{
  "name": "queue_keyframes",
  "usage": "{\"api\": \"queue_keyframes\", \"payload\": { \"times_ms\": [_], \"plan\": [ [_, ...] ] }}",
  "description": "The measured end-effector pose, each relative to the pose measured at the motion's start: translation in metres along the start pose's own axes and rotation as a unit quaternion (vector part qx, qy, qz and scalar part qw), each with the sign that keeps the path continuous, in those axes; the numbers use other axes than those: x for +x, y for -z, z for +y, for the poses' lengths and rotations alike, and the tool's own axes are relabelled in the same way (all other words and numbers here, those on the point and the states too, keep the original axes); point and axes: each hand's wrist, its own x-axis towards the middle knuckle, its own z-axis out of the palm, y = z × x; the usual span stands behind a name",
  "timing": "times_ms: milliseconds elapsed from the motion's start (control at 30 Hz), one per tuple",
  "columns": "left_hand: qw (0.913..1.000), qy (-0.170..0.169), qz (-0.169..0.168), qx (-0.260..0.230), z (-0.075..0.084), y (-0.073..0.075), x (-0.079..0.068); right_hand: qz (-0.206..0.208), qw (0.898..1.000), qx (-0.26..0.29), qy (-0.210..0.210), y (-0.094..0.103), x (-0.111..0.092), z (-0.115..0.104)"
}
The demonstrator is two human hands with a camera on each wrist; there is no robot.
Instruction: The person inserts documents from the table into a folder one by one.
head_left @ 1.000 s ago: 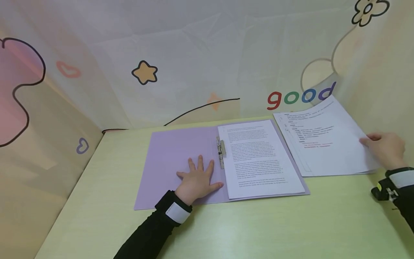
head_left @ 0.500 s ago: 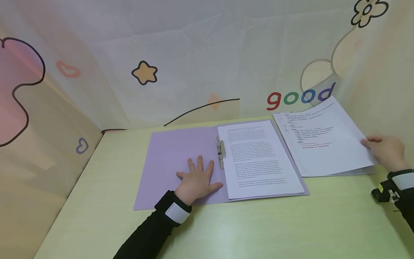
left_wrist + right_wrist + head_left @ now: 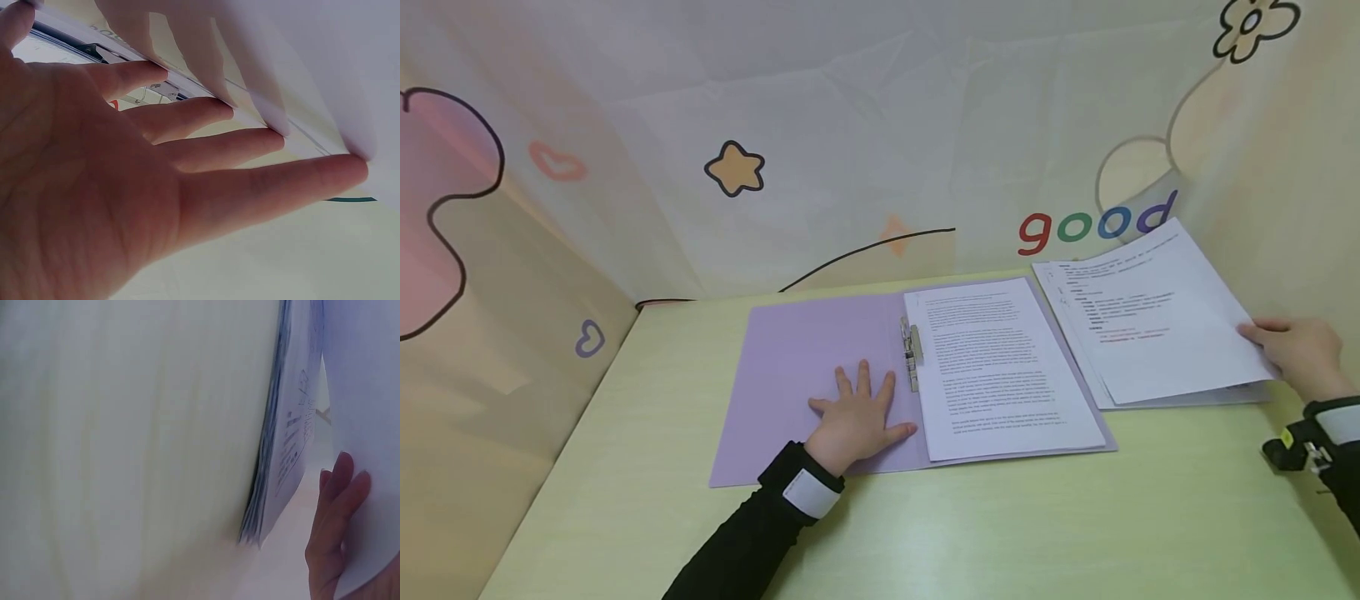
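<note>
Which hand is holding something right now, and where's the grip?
The right hand pinches the top sheet of the loose stack at its right edge, lifting it. The left hand only presses flat on the purple folder.

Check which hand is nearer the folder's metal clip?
Left. The left hand lies flat on the purple folder just beside the metal clip; the right hand pinches a loose sheet far to its right.

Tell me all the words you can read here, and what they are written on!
"good", in red, green, blue and purple letters, stands on the backdrop cloth behind the table.
The printed page in the purple folder: lines of text, too small to read.
The top sheet that the right hand pinches: black and red lines, too small and blurred to read.
The left hand rests flat on the folder's cover, which bears no words.
</note>
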Motion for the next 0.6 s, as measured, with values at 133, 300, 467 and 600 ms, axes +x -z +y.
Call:
{"api": "queue_keyframes", "payload": {
  "times_ms": [133, 300, 467, 600],
  "plan": [
    [1.0, -0.001, 0.0, -0.002, 0.0, 0.0003, 0.0001, -0.009, 1.0, 0.008, -0.011, -0.0004, -0.0005, -0.0003],
    [1.0, 0.0, 0.001, -0.004, 0.0002, 0.0008, -0.0005, -0.012, 1.0, 0.011, -0.002, -0.0007, 0.0016, 0.0012],
    [1.0, 0.0, 0.002, -0.002, 0.0005, 0.0005, -0.0004, -0.017, 1.0, 0.017, 0.013, -0.0002, -0.0011, -0.0002],
    [1.0, 0.0, 0.002, -0.001, 0.0006, 0.0004, -0.0006, -0.018, 0.999, 0.024, 0.018, -0.0008, -0.0043, -0.0036]
  ]
}}
